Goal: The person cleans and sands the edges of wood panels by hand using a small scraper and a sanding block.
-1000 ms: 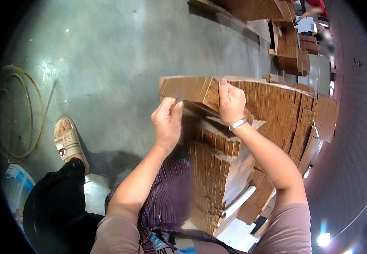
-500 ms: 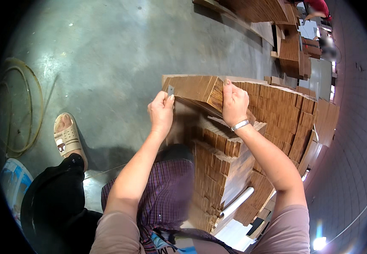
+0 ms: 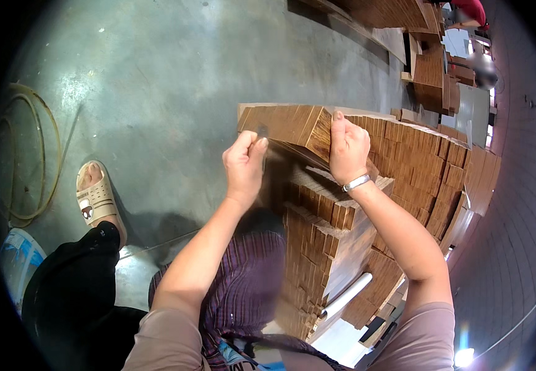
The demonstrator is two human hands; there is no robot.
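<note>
My left hand [image 3: 243,170] pinches a small, flat grey metal blade [image 3: 263,131] between thumb and fingers. The blade looks blurred and lies against the side of a bundle of brown wooden boards [image 3: 286,122]. My right hand [image 3: 349,151], with a silver bracelet at the wrist, grips the bundle's right end, thumb up along the corner. The boards sit tilted above a stack of wooden boards [image 3: 317,241] close to my body. Whether they rest on it is hard to see, as the underside lies in shadow.
More stacked boards [image 3: 404,154] stand to the right, and a rolled white sheet [image 3: 347,295] lies by the near stack. At left are a coiled yellowish hose [image 3: 54,142] and a white-and-blue bucket [image 3: 21,260]. A person in red [image 3: 470,11] is at the far right.
My left hand has slid a little to the right along the boards with the metal blade. The right hand keeps its grip on the end; the whole view has shifted slightly.
</note>
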